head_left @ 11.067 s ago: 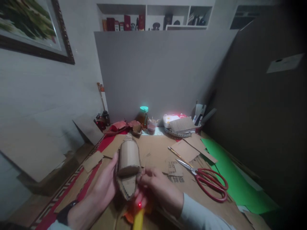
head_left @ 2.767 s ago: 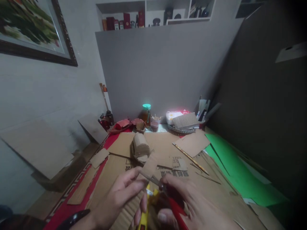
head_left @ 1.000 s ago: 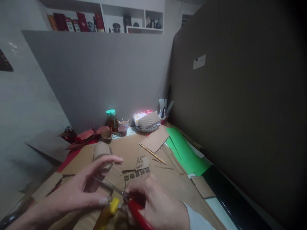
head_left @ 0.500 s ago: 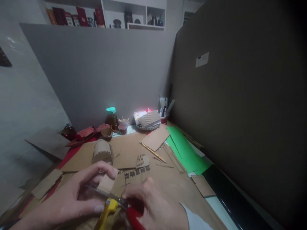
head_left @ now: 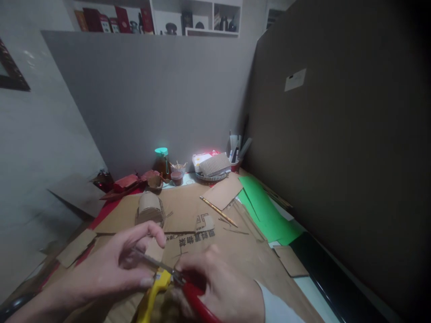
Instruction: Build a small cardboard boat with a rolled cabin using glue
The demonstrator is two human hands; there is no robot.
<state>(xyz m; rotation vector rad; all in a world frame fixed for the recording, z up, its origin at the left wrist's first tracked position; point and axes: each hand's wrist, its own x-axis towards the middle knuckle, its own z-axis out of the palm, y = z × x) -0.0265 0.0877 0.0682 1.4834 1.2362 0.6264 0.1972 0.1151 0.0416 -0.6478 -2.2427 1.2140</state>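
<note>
My right hand (head_left: pixel 218 282) is closed around the red handle of a pair of scissors (head_left: pixel 198 301). Their metal blade points left into the space between the thumb and fingers of my left hand (head_left: pixel 112 264). The fingers of that hand are curled around a small piece of cardboard (head_left: pixel 155 249), partly hidden behind them. Just below the blade shows a yellow tool (head_left: pixel 153 294); its exact kind is unclear. Beyond my left hand stands a roll-shaped stack of cut cardboard (head_left: pixel 149 208).
Brown cardboard (head_left: pixel 232 258) with printing covers the tabletop. A pencil (head_left: pixel 218 211) and thin offcuts lie on it. Green sheets (head_left: pixel 269 215) and a black slab (head_left: pixel 323 273) are at right. Along the back are a bottle (head_left: pixel 162 163), a plate (head_left: pixel 212 176) and a pen cup (head_left: pixel 234 163).
The view has shifted, so the scene sits slightly right. My left fingers have moved over the cardboard piece, and less of it shows. The scissors stay in my right hand.
</note>
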